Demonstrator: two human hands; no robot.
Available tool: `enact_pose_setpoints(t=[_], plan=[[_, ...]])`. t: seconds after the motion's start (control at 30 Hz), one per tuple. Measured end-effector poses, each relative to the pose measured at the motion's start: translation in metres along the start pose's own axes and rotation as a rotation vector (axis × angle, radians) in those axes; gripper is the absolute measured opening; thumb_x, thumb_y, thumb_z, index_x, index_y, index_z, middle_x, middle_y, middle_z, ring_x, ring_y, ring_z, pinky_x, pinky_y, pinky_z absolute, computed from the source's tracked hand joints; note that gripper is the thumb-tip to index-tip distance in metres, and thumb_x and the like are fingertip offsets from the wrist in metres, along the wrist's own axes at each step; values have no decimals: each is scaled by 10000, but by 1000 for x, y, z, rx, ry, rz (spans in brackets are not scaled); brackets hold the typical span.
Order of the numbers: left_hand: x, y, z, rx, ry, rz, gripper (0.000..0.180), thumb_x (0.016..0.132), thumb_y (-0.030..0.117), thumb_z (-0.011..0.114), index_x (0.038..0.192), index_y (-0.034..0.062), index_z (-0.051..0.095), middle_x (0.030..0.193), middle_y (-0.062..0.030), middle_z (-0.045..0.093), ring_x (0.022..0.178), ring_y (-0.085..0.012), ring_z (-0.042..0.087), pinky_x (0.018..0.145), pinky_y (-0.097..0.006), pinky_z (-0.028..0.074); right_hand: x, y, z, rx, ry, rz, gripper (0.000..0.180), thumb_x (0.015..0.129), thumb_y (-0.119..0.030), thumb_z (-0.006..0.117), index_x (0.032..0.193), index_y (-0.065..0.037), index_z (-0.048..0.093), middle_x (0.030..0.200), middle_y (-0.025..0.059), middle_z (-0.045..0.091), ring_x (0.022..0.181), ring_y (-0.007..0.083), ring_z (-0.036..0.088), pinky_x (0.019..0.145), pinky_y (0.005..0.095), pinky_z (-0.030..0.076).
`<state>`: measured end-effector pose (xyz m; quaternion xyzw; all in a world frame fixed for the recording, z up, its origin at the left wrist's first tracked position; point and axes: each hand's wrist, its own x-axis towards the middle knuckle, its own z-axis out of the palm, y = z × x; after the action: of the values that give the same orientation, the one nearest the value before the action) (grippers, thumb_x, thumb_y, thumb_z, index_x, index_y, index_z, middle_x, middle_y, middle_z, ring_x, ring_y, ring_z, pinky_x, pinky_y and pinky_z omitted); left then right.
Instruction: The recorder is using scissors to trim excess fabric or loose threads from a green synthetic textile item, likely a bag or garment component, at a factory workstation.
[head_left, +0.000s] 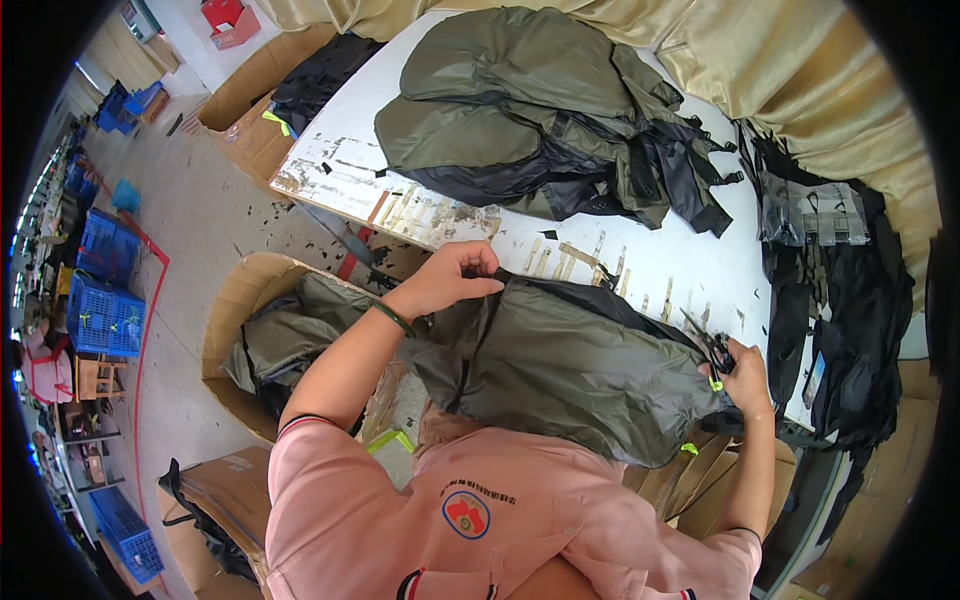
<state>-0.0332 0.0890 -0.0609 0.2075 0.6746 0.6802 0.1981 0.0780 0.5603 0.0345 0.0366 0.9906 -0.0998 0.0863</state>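
the person holds an olive green bag [570,365] stretched between both hands over the near edge of a white table [690,255]. the left hand [455,278] is clenched on the bag's upper left corner, pinching a dark seam or strap end there. the right hand [745,378] grips the bag's right end and also holds small snips [712,350], their blades pointing up and to the left just above the fabric; a bright yellow-green tag [716,384] shows beside the fingers.

judging by the layout, this is thread trimming on sewn bags, one piece at a time. a pile of similar olive bags [540,110] lies on the far part of the table, and more of them sit in a cardboard box [240,300] on the floor to the person's left. which pile is done and which waits cannot be told. black scraps scattered over the table and floor suggest a fair amount of cutting is behind. the bag in hand looks mid-check, with the snips near its right end. a heap of black strap parts [840,300] lies at the table's right side.
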Motion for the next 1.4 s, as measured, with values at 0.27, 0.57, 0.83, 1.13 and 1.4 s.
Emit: enact_pose_setpoints(t=[0.27,0.57,0.83,1.13,1.4], plan=[[-27,10,15,-427,88,-168,157,807,17,728,944,47,660,880,12,654,785,-50,595,731,-204,490,35,-164,7,-9,59,-520,478,609,-428,843,748,-66,562,732,82,618,737,285,596,734,384,356],[-35,18,19,-448,108,-213,199,797,14,734,983,-7,669,908,-26,671,819,-76,622,764,-227,512,56,-211,5,-67,2,-665,462,625,-444,819,764,-70,585,742,88,631,768,275,616,735,378,343],[-36,15,17,-404,149,-221,243,786,15,745,1008,-22,654,915,-43,675,816,-86,627,762,-231,515,59,-224,-5,-155,12,-716,446,643,-443,805,774,-68,603,727,97,639,755,273,622,742,381,345],[-53,35,4,-312,143,-185,153,783,36,728,922,14,670,863,-9,645,807,-86,596,736,-233,479,66,-210,-3,-75,-88,-573,371,698,-383,792,777,-65,618,684,122,650,644,316,631,728,381,435],[-341,42,-148,-275,1105,163,353,711,12,681,1058,27,620,1043,-76,646,968,-222,603,925,-373,475,182,-131,-18,596,260,-97,416,762,-376,818,804,-35,582,670,15,586,610,109,529,574,278,446]])
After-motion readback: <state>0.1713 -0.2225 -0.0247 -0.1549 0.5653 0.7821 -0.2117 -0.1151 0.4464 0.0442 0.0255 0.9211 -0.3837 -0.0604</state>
